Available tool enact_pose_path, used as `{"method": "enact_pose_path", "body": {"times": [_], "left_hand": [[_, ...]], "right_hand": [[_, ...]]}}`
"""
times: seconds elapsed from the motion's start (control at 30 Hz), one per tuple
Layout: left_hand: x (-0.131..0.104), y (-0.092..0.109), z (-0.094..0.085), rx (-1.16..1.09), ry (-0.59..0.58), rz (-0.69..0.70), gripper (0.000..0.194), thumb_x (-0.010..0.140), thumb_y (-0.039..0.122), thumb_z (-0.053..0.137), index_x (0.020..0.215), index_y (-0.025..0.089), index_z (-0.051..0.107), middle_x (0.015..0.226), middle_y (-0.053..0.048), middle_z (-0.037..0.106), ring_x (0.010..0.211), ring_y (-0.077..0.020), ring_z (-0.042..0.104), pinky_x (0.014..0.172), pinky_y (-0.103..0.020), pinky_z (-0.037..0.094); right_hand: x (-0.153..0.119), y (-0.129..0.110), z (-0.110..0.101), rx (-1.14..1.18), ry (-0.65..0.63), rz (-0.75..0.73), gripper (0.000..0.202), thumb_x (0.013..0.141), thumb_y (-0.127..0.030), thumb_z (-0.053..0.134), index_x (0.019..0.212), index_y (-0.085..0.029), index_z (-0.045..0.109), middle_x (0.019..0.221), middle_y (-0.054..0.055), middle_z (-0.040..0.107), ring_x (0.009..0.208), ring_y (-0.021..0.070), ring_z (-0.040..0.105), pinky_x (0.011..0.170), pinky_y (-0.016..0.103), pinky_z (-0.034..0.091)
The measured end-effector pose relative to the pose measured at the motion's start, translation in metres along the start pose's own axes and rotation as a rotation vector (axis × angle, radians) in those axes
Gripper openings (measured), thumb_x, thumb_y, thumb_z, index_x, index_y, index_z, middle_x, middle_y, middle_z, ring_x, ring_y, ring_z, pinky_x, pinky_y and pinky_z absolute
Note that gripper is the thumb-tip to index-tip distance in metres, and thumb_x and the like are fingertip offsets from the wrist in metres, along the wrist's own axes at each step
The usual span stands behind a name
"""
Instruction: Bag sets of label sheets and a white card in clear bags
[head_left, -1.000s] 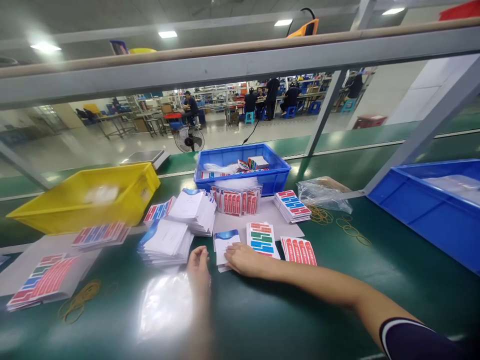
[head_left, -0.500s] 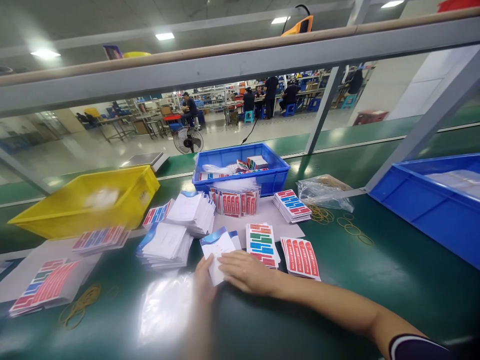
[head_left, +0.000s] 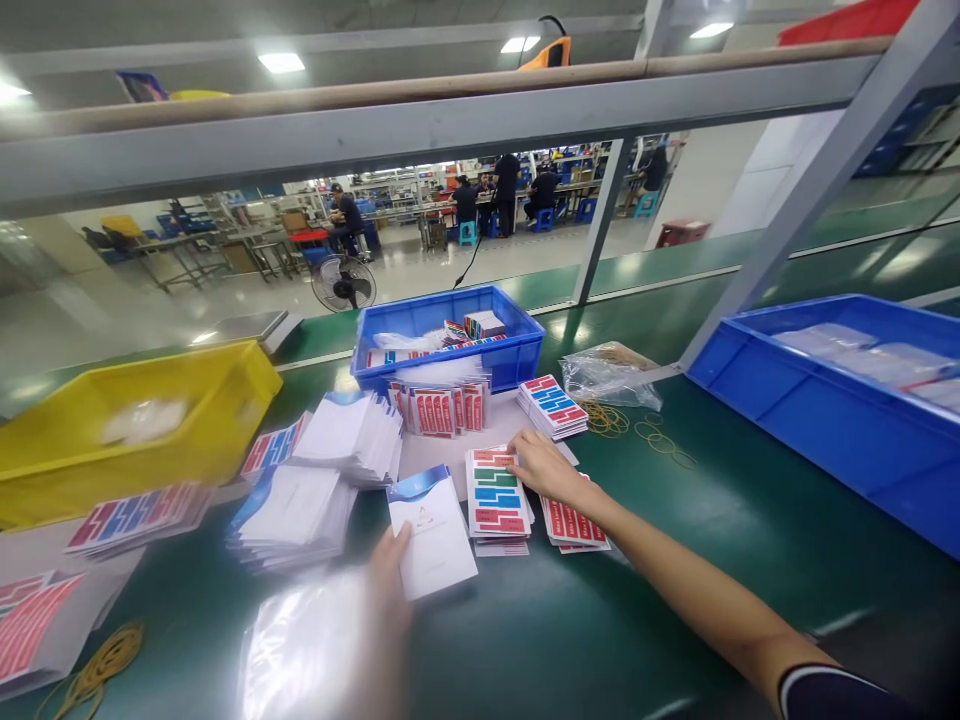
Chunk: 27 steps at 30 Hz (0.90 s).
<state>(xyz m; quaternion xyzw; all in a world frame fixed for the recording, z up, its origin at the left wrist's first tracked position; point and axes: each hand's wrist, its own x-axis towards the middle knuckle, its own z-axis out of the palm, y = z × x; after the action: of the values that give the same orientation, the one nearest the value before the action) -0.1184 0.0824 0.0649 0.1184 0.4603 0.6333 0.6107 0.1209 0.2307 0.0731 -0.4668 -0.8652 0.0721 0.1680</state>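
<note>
My left hand (head_left: 390, 575), partly blurred, grips the left edge of a white booklet (head_left: 433, 540) with a blue band along its top. The booklet is tilted above the green table. At the upper right edge of a stack of coloured sticker sheets (head_left: 497, 495), my right hand (head_left: 541, 465) has its bent fingers closed on the top sheet; its thumb is hidden. Beneath my right forearm lies a stack of red label sheets (head_left: 576, 525), partly covered. Left of the booklet are two piles of white booklets (head_left: 292, 510), and clear plastic bags (head_left: 300, 640) shine below them.
A blue bin (head_left: 450, 370) with printed cards stands behind the stacks. There is a yellow bin (head_left: 225, 400) at left and another blue bin (head_left: 795, 430) at right. Rubber bands (head_left: 607, 420) lie beside a clear bag (head_left: 611, 375). A metal frame (head_left: 450, 125) crosses above.
My right hand has left the booklet and moved right to the coloured sticker sheets. My left hand still holds the booklet, now more fully in view. The camera view has shifted right.
</note>
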Motion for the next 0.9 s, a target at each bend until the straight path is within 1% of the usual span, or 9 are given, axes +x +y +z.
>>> {"method": "enact_pose_path", "body": {"times": [0.17,0.37,0.47,0.57,0.63,0.73,0.83,0.9], "left_hand": [[0.001,-0.004,-0.002,0.065,0.008,-0.003,0.034,0.076,0.028,0.073,0.104,0.012,0.061,0.09,-0.012,0.075,0.096,-0.0295,0.07,0.082,-0.037,0.058],[0.005,-0.006,-0.006,0.139,0.018,0.021,0.04,0.073,0.033,0.075,0.105,0.013,0.063,0.092,-0.013,0.075,0.094,-0.0299,0.07,0.084,-0.039,0.057],[0.007,-0.009,-0.008,0.187,0.041,0.04,0.039,0.073,0.036,0.076,0.103,0.014,0.064,0.091,-0.012,0.075,0.094,-0.0296,0.07,0.084,-0.04,0.057],[0.011,-0.01,-0.012,0.234,0.098,0.058,0.038,0.073,0.038,0.075,0.101,0.015,0.066,0.092,-0.011,0.075,0.094,-0.0296,0.07,0.084,-0.04,0.056],[0.014,-0.01,-0.015,0.25,0.133,0.075,0.037,0.074,0.04,0.074,0.1,0.016,0.067,0.092,-0.011,0.075,0.095,-0.0294,0.07,0.086,-0.04,0.055],[0.019,-0.008,-0.019,0.248,0.155,0.091,0.036,0.076,0.042,0.072,0.101,0.017,0.067,0.093,-0.01,0.075,0.098,-0.0292,0.069,0.088,-0.04,0.054],[0.019,-0.008,-0.019,0.236,0.158,0.092,0.036,0.077,0.042,0.07,0.103,0.017,0.067,0.095,-0.01,0.075,0.101,-0.0296,0.067,0.091,-0.041,0.052],[0.017,-0.009,-0.016,0.23,0.146,0.083,0.037,0.077,0.042,0.07,0.103,0.016,0.067,0.095,-0.011,0.074,0.103,-0.0303,0.066,0.093,-0.042,0.051]], "right_hand": [[0.005,0.0,0.0,-0.045,-0.066,0.062,0.017,0.087,-0.023,0.062,0.1,-0.013,0.062,0.105,0.013,0.059,0.103,0.0281,0.054,0.091,0.037,0.042],[0.008,-0.005,-0.007,-0.029,-0.11,0.092,0.019,0.085,-0.024,0.065,0.098,-0.011,0.063,0.106,0.015,0.059,0.104,0.03,0.053,0.091,0.038,0.041],[0.009,-0.007,-0.009,0.014,-0.116,0.102,0.015,0.085,-0.022,0.064,0.094,-0.01,0.064,0.105,0.017,0.059,0.103,0.0309,0.053,0.091,0.039,0.04],[0.009,-0.006,-0.013,0.096,-0.118,0.111,0.009,0.087,-0.019,0.058,0.086,-0.012,0.064,0.099,0.015,0.062,0.1,0.0297,0.054,0.09,0.04,0.04],[0.008,-0.003,-0.022,0.174,-0.124,0.112,0.011,0.088,-0.019,0.055,0.082,-0.013,0.062,0.093,0.013,0.065,0.096,0.0273,0.057,0.088,0.039,0.041],[0.0,0.003,-0.047,0.316,-0.136,0.087,0.016,0.091,-0.025,0.049,0.084,-0.014,0.059,0.089,0.009,0.066,0.087,0.0219,0.06,0.081,0.034,0.045],[-0.011,0.001,-0.078,0.456,-0.175,-0.007,0.024,0.095,-0.034,0.042,0.085,-0.016,0.055,0.088,0.005,0.064,0.083,0.0169,0.059,0.075,0.027,0.047],[-0.018,-0.009,-0.092,0.525,-0.22,-0.086,0.028,0.095,-0.039,0.042,0.084,-0.016,0.054,0.084,0.002,0.063,0.079,0.0146,0.058,0.072,0.024,0.047]]}}
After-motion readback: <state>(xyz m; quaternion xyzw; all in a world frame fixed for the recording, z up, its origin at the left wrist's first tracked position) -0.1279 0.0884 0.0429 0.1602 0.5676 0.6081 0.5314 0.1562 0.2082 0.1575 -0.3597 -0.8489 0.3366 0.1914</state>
